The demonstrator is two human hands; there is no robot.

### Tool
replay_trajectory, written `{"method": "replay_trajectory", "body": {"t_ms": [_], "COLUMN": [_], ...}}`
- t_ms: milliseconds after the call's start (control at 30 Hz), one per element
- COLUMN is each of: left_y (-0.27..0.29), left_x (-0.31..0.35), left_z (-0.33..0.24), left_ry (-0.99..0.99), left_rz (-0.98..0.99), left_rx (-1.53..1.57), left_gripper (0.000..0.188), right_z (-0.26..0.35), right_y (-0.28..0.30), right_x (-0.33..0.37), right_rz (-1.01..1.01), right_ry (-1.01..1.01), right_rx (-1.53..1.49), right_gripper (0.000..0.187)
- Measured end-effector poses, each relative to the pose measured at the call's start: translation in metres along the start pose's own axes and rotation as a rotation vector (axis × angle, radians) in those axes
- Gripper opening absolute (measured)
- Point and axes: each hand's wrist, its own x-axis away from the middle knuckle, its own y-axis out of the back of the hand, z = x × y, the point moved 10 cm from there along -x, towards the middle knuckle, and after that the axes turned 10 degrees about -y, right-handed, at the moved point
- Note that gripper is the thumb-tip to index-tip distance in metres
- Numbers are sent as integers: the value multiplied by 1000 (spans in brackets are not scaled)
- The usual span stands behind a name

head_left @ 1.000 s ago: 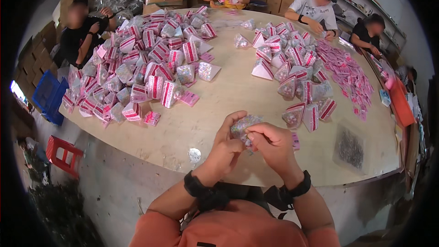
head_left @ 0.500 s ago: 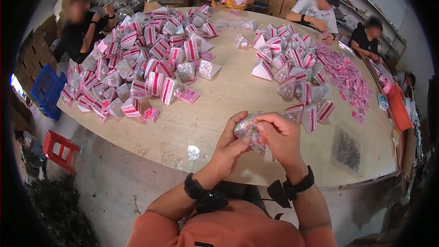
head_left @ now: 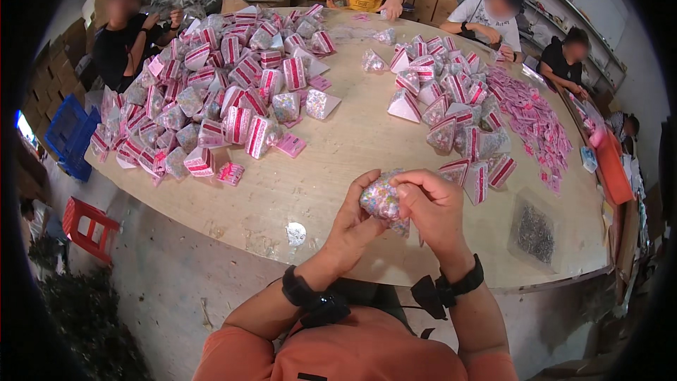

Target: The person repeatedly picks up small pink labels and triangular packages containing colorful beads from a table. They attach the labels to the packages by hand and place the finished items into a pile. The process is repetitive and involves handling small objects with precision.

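Observation:
Over the near part of the table, my left hand (head_left: 350, 224) grips a clear packet (head_left: 381, 202) filled with small multicoloured bits. Its thumb presses along the packet's lower side. From the right, my right hand (head_left: 437, 213) pinches the packet's upper edge between thumb and bent fingers. Whether those fingertips hold anything smaller cannot be made out. Similar wedge-shaped packets (head_left: 477, 182) with pink-and-white striped sides lie just beyond my right hand.
A large heap of wedge packets (head_left: 240, 123) covers the table's (head_left: 331, 159) left side. Pink cards (head_left: 529, 120) are spread at the right, above a clear tray of small dark pieces (head_left: 534, 233). Several co-workers sit around the far edge. A red stool (head_left: 90, 228) stands at left.
My hands keep nearly the same hold, and the packet has turned slightly. Across the table, the yellow-shirted co-worker's hands have moved apart, one lowering toward the tabletop.

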Motion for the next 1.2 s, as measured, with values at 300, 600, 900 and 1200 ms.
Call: {"method": "replay_trajectory", "body": {"t_ms": [300, 600, 900, 1200], "left_y": [2, 14, 21, 24], "left_x": [3, 7, 12, 16], "left_z": [-10, -21, -29, -25], "left_ry": [2, -128, -161, -26], "left_rz": [-19, -55, -87, -158], "left_rx": [129, -253, -352, -136], "left_gripper": [72, 67, 63, 52], "right_z": [-6, -10, -10, 6], "right_y": [-3, -13, -21, -8], "right_x": [-9, -17, -18, -10], "right_rz": [29, 65, 97, -8], "right_ry": [-77, -184, -187, -86], "right_rx": [-88, -200, -222, -83], "right_gripper": [12, 14, 15, 13]}}
